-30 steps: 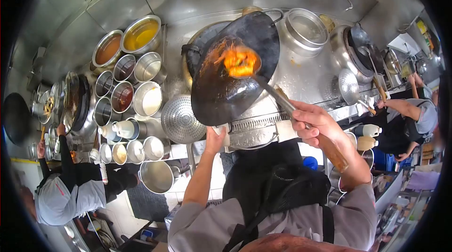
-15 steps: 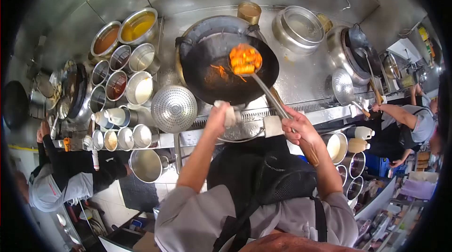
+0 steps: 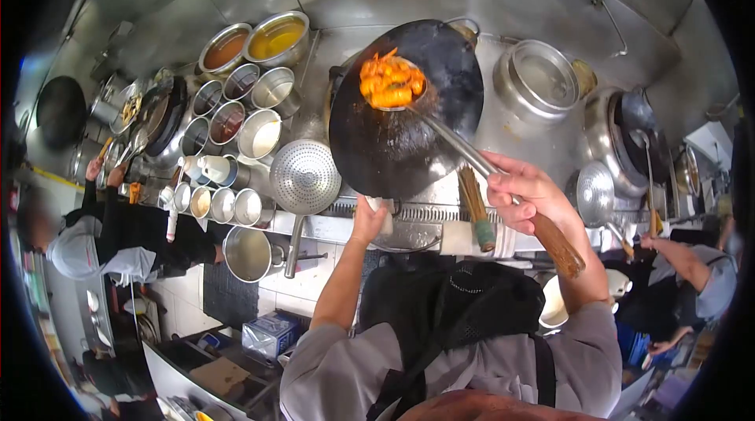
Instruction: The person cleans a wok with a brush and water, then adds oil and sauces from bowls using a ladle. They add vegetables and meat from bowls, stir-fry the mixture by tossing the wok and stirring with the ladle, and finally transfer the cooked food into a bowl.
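Note:
My left hand (image 3: 366, 221) is closed at the near rim of a black wok (image 3: 401, 149), with a folded white cloth (image 3: 384, 213) between the hand and the metal. The wok is tipped, its dark, oily inside facing me. In my right hand (image 3: 525, 194) is a long-handled ladle (image 3: 454, 139) with a wooden grip. Its bowl is heaped with orange, sauce-coated food pieces (image 3: 390, 81) and hangs over the upper part of the wok. Below the ladle's shaft a bamboo wok brush (image 3: 474, 204) with a green-wrapped end lies at the stove edge.
To the left are a perforated strainer (image 3: 305, 177), several metal seasoning pots (image 3: 260, 134), and a bowl of yellow liquid (image 3: 277, 37). Stacked metal pots (image 3: 543, 79) stand right of the wok. Co-workers are at the left (image 3: 102, 240) and right (image 3: 680, 275).
The wok has been lifted and tilted more steeply, and the last orange shreds no longer show in it. My right hand has drawn the loaded ladle up and left relative to the wok.

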Available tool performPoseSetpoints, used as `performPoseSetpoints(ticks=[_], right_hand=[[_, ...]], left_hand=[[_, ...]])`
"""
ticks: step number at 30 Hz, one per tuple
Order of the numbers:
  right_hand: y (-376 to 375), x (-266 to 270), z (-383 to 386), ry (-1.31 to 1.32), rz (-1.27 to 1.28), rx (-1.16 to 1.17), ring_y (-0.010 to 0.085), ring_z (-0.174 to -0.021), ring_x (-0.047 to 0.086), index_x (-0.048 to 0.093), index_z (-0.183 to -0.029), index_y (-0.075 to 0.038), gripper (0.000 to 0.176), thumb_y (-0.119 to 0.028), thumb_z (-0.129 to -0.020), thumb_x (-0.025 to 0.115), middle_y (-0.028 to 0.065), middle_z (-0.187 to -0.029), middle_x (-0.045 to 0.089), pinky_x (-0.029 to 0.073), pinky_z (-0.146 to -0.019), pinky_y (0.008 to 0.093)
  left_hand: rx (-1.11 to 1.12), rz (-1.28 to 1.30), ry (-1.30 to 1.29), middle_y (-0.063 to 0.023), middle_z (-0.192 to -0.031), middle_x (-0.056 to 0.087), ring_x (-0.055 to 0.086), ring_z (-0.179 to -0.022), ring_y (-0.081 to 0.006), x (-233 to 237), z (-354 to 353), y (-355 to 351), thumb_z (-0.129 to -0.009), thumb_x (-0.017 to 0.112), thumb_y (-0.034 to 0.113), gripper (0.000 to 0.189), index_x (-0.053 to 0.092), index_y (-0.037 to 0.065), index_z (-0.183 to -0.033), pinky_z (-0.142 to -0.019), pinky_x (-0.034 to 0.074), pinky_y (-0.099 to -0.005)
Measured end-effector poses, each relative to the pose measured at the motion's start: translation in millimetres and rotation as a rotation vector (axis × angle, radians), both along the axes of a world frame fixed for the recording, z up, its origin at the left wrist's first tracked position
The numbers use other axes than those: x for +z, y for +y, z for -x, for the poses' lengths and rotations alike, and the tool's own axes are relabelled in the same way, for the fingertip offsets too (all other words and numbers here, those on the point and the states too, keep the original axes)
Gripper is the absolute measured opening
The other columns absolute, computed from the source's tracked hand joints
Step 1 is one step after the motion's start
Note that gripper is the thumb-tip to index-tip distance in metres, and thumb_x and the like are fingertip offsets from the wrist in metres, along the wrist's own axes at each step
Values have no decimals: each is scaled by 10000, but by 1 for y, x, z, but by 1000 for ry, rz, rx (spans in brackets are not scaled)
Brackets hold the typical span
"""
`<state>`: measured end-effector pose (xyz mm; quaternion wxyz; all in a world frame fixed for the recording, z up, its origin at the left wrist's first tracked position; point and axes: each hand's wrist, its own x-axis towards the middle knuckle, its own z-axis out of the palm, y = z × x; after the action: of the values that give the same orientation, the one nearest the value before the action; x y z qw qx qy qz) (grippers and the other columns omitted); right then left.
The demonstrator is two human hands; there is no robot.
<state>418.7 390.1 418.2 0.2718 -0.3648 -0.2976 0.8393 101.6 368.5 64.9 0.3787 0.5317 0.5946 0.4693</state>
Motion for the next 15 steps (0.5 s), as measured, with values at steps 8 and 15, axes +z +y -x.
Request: performPoseSetpoints(ticks=[8,15], right_hand=[[19,-7,-30,63,-210,4,35,-419,387,281,-1587,-98,670,-99,-995,593,6,-752,477,339,-326,233],[-1,-63,-63,-47,-150,42,40,-448,409,292,-1587,-87,688,-103,-983,620,1,-729,496,366,-351,234]], left_hand=[[29,434,-666,-46,-892,657,649,-747,-185,73,-41,29,-893,645,151,219,600,71,-1091,-629,538,-338],[121,549,-988,-52,-799,616,644,-630,-207,61,-76,50,-921,634,231,146,600,98,-972,-493,535,-370]])
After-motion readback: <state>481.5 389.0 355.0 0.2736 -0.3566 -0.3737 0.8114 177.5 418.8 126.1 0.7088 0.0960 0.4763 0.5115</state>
